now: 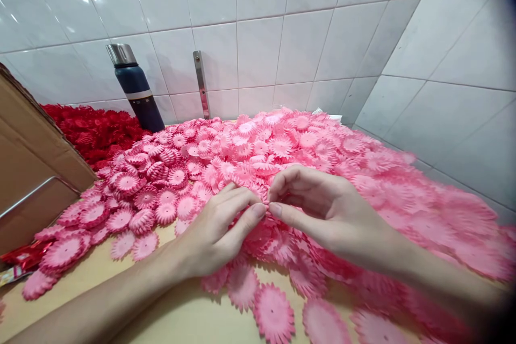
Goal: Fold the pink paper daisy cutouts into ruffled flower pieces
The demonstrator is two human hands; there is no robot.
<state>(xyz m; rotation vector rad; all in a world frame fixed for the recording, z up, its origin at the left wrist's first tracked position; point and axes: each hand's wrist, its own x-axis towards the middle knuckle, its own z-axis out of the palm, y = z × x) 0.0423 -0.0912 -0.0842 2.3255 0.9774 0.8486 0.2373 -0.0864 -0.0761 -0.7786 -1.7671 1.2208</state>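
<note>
My left hand (pixel 226 226) and my right hand (pixel 334 207) meet at their fingertips, just above a big heap of pink petal discs (pixel 278 145). The left thumb presses against the bent index finger. On the right, thumb and index tip curve together in a pinch, with the other fingers arched behind. Whatever lies between the fingertips is too small or hidden to name. Below my hands, a loose pink disc (pixel 274 312) with a fringed edge and a small centre hole lies flat on the pale tabletop (pixel 193 317).
A dark blue flask (pixel 139 91) with a steel cap leans at the back left. Beside it lies a heap of red petal pieces (pixel 100 131). A cardboard box (pixel 36 161) stands far left, near a red wrapper (pixel 26 255). Behind, a metal bracket (pixel 201 85) is on the tiled wall (pixel 258 48).
</note>
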